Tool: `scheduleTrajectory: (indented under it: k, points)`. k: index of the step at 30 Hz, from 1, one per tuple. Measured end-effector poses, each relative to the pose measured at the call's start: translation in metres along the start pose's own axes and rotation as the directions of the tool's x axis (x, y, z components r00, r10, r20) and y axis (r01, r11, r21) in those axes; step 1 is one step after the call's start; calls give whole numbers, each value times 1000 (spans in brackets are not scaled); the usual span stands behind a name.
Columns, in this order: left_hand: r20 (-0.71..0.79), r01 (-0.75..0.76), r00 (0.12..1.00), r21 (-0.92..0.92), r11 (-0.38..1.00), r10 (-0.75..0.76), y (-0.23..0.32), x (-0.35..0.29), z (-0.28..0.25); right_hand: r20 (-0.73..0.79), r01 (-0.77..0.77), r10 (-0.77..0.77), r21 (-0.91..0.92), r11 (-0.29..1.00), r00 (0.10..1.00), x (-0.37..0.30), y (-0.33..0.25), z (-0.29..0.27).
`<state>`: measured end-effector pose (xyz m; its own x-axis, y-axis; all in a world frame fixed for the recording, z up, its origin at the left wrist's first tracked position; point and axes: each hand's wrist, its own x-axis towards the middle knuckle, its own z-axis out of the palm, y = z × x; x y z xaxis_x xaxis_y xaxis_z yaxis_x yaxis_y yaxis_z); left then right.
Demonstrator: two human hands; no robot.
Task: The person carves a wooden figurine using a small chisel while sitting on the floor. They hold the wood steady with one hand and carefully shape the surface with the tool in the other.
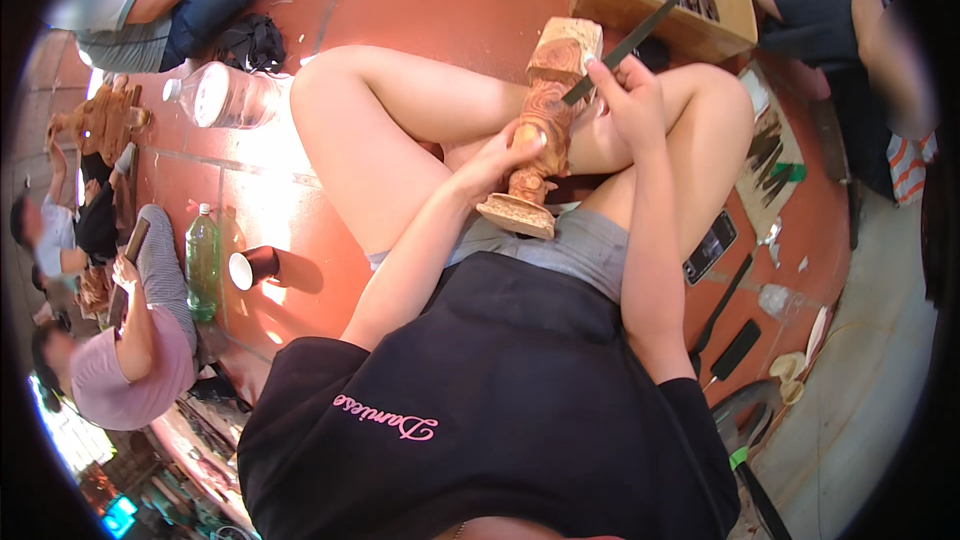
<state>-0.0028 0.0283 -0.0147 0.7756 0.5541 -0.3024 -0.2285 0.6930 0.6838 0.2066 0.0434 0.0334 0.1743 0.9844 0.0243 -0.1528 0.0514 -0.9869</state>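
Note:
A carved wooden figure (545,120) stands tilted between my crossed legs, its flat base towards me and its blocky end away. My left hand (492,162) is wrapped round the lower part of it from the left, thumb on top. In my right hand (634,102) is a long, dark flat file (637,32), gripped with the thumb stretched along it. The file slants up to the right, its lower end against or just over the upper carving; contact cannot be told. Part of the figure's lower side is hidden by my left fingers.
Ahead lies a wooden box (722,32) full of carving tools. To my left are a large clear jug (230,95), a green bottle (202,265) and a tipped dark cup (256,267). A phone (711,248) and more tools lie right. Other people sit at left and far right.

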Motion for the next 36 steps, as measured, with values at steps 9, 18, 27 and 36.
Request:
scheduleTrajectory:
  k: [9, 18, 27, 36]
  points:
    - [70, 82, 995, -167, 982, -71, 11, -15, 19, -154, 54, -68, -94, 994, 986, 13, 17, -9]
    - [-104, -141, 985, 0, 990, 140, -18, -7, 13, 47, -117, 112, 125, 985, 993, -26, -24, 7]
    - [-169, -238, 908, 544, 805, 383, -46, -14, -5, 10, 12, -14, 193, 981, 1000, -61, -18, 27]
    - [-238, -92, 924, 619, 780, 298, 7, -55, 43, -27, 89, -101, -294, 952, 995, -92, -69, 69]
